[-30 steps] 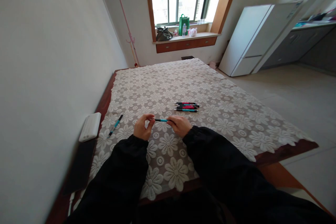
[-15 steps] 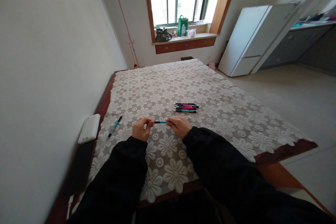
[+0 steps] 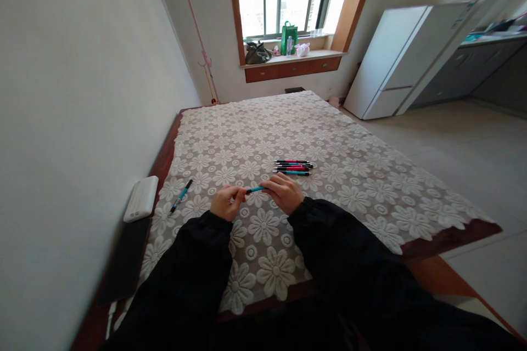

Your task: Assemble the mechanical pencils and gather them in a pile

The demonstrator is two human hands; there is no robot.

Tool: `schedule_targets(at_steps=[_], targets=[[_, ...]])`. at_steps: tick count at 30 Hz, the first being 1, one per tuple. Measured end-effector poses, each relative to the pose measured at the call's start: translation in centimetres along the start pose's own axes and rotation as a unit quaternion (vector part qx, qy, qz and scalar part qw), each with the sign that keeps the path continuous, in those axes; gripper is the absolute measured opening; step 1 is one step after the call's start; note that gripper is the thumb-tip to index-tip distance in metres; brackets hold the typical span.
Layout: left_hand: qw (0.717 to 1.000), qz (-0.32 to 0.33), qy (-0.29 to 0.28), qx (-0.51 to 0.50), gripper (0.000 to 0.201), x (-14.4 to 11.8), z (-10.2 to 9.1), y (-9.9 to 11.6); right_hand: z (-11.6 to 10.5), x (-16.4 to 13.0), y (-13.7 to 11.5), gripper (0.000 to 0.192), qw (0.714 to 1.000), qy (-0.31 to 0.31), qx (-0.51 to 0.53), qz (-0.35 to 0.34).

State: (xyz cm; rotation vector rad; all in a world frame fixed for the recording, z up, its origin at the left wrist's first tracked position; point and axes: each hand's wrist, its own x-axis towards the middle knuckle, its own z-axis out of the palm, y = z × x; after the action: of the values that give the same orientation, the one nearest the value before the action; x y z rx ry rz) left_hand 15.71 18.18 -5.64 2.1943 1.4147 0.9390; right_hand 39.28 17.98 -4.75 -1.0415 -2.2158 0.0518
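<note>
I hold a teal pen (image 3: 255, 190) between both hands just above a table with a white floral lace cloth (image 3: 263, 131). My left hand (image 3: 224, 204) pinches its dark left end. My right hand (image 3: 284, 192) covers its right end, fingers curled over it. The pen tilts slightly, right end higher. A small pile of several pens (image 3: 293, 168), pink, red and teal with black tips, lies on the cloth just beyond my right hand. Another teal pen (image 3: 181, 196) lies alone to the left of my left hand.
A white box-like device (image 3: 141, 198) and a dark flat pad (image 3: 123, 260) sit at the table's left edge against the wall. A white fridge (image 3: 395, 60) stands at the right. Bags (image 3: 288, 38) rest on the far window sill.
My right hand has shifted a little left and up along the held pen, so less of the teal barrel shows and it now tilts. My left hand keeps its grip.
</note>
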Motion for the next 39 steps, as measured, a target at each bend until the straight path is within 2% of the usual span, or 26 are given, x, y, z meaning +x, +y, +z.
schedule_targets(at_steps=[4, 9, 15, 20, 24, 29, 32, 39], targets=[[0.999, 0.011, -0.028, -0.018, 0.029, 0.01, 0.24, -0.43, -0.04, 0.09, 0.08, 0.026, 1.0, -0.012, -0.011, -0.011], [1.0, 0.029, -0.001, 0.009, 0.026, -0.04, 0.36, -0.47, 0.38, 0.02, 0.29, 0.022, 0.998, -0.034, -0.04, -0.022], [0.995, 0.078, 0.029, 0.053, 0.027, -0.12, 0.28, -0.23, 0.69, -0.12, 0.23, 0.018, 0.998, -0.055, 0.008, 0.024], [0.996, 0.052, 0.03, 0.072, 0.026, -0.2, 0.37, -0.21, 0.77, -0.1, 0.43, 0.017, 0.999, -0.039, 0.033, 0.021], [0.995, 0.066, -0.002, 0.077, 0.028, -0.15, 0.23, 0.05, 0.49, 0.03, 0.59, 0.022, 1.0, -0.013, 0.002, -0.018], [0.989, 0.098, -0.047, 0.104, 0.034, -0.09, 0.25, -0.04, 0.49, 0.06, 0.64, 0.025, 0.999, -0.022, -0.023, -0.038], [0.988, 0.092, -0.052, 0.112, 0.032, -0.06, 0.37, -0.29, 0.73, -0.03, 0.57, 0.024, 0.998, -0.047, -0.025, -0.03], [0.987, 0.083, -0.021, 0.137, 0.027, -0.19, 0.1, 0.27, 0.76, -0.13, -0.09, 0.019, 0.996, -0.09, -0.013, 0.022]])
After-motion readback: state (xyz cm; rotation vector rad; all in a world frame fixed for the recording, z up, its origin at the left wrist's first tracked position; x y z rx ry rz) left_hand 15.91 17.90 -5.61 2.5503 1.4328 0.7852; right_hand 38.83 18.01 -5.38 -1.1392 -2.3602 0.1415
